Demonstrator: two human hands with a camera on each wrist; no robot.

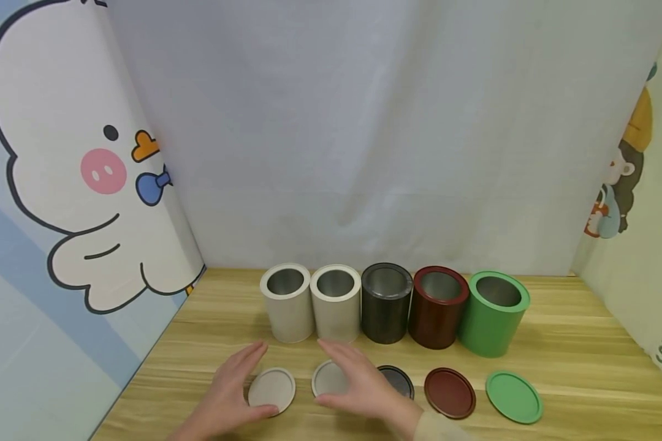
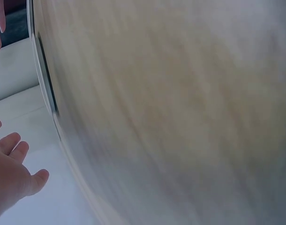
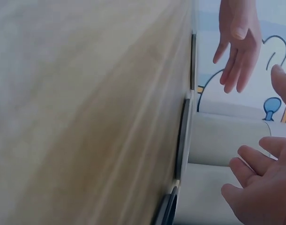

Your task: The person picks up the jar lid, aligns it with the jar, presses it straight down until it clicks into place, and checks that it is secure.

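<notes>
My left hand (image 1: 228, 392) hovers at the left side of a round off-white lid (image 1: 273, 389), thumb and fingers spread apart with nothing between them. Over the second off-white lid (image 1: 325, 381) and partly covering it is my right hand (image 1: 366, 389), its thumb also held away from the fingers. That hand hides part of a black lid (image 1: 399, 378) too. In the right wrist view, the left hand (image 3: 241, 47) faces the right hand (image 3: 267, 187), both empty. Behind the lids stand two off-white canisters (image 1: 291, 318) (image 1: 336, 315), uncovered at the top.
Further right in the same row are a black canister (image 1: 385, 315), a dark red canister (image 1: 436, 321) and a green canister (image 1: 488, 327). A dark red lid (image 1: 449, 392) and a green lid (image 1: 514, 397) lie before them on the wooden table (image 1: 596, 367). A pale curtain (image 1: 364, 135) hangs behind.
</notes>
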